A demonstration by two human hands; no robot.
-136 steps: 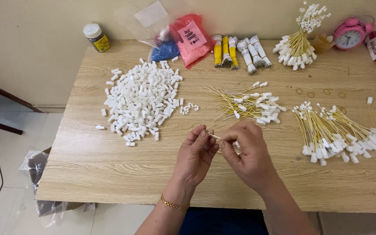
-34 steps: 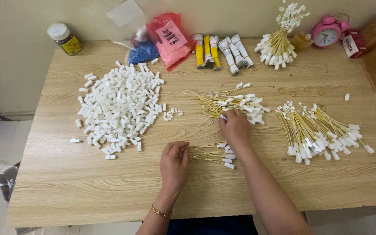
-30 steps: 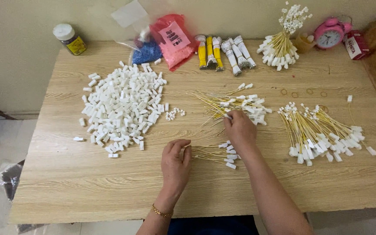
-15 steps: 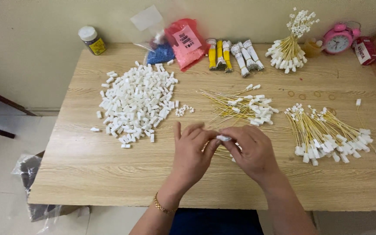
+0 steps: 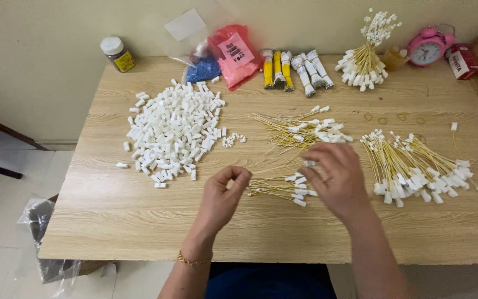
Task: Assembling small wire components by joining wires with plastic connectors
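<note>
My right hand hovers over a small bundle of yellow wires with white end caps near the table's front middle. A white-capped wire sits pinched at its fingertips. Just left of that bundle is my left hand, fingers curled in and thumb meeting forefinger, with nothing visible in it. Behind the hands lies a looser bundle of the same wires. A big heap of small white plastic caps spreads out at the left, and a large pile of capped wires lies at the right.
Along the wooden table's back edge are a small jar, blue and pink bags, yellow and white wire bundles, an upright bunch of capped wires, a pink alarm clock and a red box. A plastic bag lies on the floor at left.
Half a second ago both hands met around one capped wire. Now they have parted: the right hand has gone right over the small bundle, and the left hand has drawn back, curled.
</note>
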